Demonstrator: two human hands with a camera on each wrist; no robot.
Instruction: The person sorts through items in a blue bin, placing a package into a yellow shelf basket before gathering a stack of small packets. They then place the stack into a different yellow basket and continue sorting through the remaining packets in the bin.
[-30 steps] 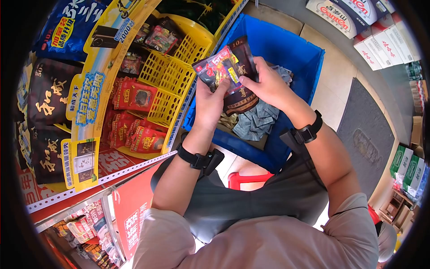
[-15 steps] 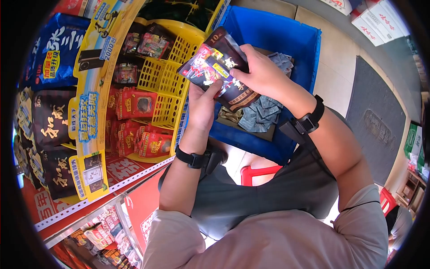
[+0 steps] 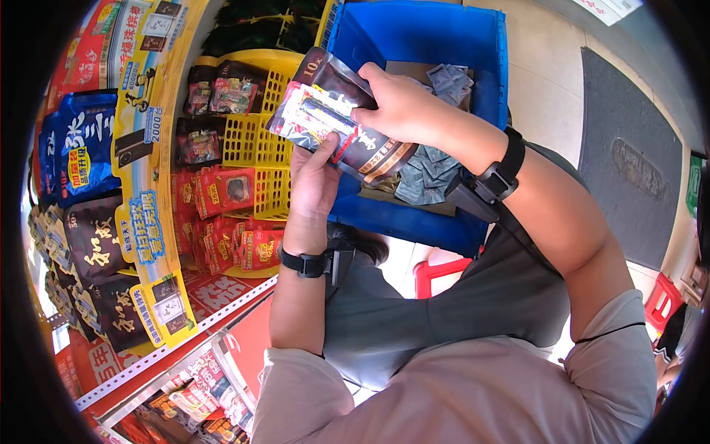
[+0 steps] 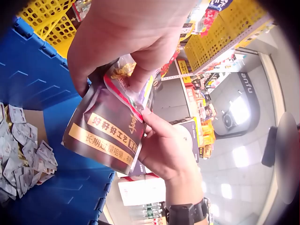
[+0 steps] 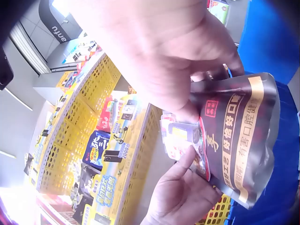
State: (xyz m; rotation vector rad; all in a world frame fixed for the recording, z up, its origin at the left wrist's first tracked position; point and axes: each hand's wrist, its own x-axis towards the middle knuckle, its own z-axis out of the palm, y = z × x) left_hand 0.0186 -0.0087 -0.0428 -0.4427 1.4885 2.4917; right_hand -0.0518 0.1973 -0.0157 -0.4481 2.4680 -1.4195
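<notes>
A dark brown pouch (image 3: 381,152) with gold lettering is held between both hands above the blue crate (image 3: 362,33). A small colourful packet (image 3: 303,111) lies against the pouch's front. My left hand (image 3: 314,181) grips the lower left side, its thumb over the small packet. From the other side, my right hand (image 3: 403,107) pinches the pouch with its thumb on the front. In the left wrist view the pouch (image 4: 101,126) is tilted, its lower end bulging. The right wrist view shows both thumbs at the small packet (image 5: 180,136) on its face.
Many grey-blue sachets (image 3: 425,181) lie in the crate on cardboard. At left, a yellow perforated basket (image 3: 255,140) holds red packs (image 3: 229,189) and dark pouches (image 3: 198,146). A red stool (image 3: 436,274) stands between the person's legs; a grey mat (image 3: 621,163) lies at right.
The view has shifted, so the hands, pouch and crate appear farther left. The pouch is tilted a little differently; both hands keep their hold on it.
</notes>
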